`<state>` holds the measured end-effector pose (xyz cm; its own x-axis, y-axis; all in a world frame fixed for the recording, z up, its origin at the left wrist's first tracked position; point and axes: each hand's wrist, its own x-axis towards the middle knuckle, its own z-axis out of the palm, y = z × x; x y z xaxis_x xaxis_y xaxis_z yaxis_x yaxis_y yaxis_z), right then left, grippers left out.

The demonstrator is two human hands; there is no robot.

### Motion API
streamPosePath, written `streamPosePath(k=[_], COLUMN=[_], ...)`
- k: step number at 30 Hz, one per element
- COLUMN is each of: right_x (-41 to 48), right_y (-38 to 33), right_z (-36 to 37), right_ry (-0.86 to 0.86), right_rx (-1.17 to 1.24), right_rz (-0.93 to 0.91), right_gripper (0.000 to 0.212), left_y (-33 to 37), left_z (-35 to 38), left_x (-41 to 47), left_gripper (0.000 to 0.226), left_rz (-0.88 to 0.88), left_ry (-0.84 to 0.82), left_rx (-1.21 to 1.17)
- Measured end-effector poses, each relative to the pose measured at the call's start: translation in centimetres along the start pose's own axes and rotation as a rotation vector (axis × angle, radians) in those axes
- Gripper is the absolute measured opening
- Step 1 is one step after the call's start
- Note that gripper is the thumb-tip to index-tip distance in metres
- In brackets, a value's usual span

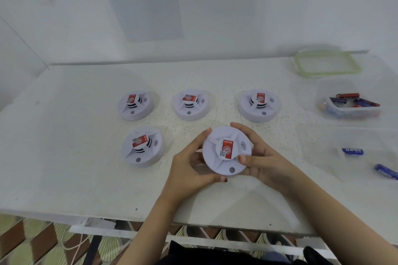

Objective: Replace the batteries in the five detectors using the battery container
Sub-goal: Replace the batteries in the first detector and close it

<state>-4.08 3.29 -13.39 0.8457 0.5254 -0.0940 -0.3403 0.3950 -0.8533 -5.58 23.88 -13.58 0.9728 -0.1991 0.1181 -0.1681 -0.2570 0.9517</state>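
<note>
1. Running left to right, the counter (75, 157) meets the wall (237, 17) at its far edge. Its near edge crosses low in the view, with patterned floor (32, 243) under it.
2. The widest open stretch of counter lies left of the detectors, and a narrower strip lies between the hands and the near edge.
3. A back row of three detectors (190, 104) sits mid-counter, well apart from each other, with a front-left detector (142, 146) nearer.
4. At the far right, the battery container (353, 112) holds several batteries, and its green-rimmed lid (329, 74) lies behind it by the wall.
5. Two blue batteries (352, 151) lie nearer on the right, the nearer one partly cut off by the frame. Whether they lie inside a second clear tub is hard to tell.
6. A sheet of paper (142, 2) on the wall is cut off at the top, its print too blurred to read.
7. The fifth detector (226, 150) is front and centre, face up and tilted. Whether it touches the counter is hidden.
8. The left hand (189, 165) curls round its left rim.
9. The right hand (260, 161) grips the right rim, thumb on the face.
</note>
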Motion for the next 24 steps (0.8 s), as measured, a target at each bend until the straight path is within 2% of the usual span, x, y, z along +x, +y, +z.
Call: streamPosePath(k=[5, 24], right_x=[-0.05, 0.11], right_y=[-0.12, -0.23], right_z=[0.04, 0.06], right_ry=[-0.002, 0.025], right_rx=[0.007, 0.050], right_rz=[0.003, 0.027], right_gripper=[0.064, 0.074], left_y=[0.28, -0.08], left_z=[-0.06, -0.44], left_x=[0.15, 0.30], left_gripper=[0.092, 0.097], left_rz=[-0.051, -0.117], left_ry=[-0.014, -0.055], left_rx=[-0.074, -0.091])
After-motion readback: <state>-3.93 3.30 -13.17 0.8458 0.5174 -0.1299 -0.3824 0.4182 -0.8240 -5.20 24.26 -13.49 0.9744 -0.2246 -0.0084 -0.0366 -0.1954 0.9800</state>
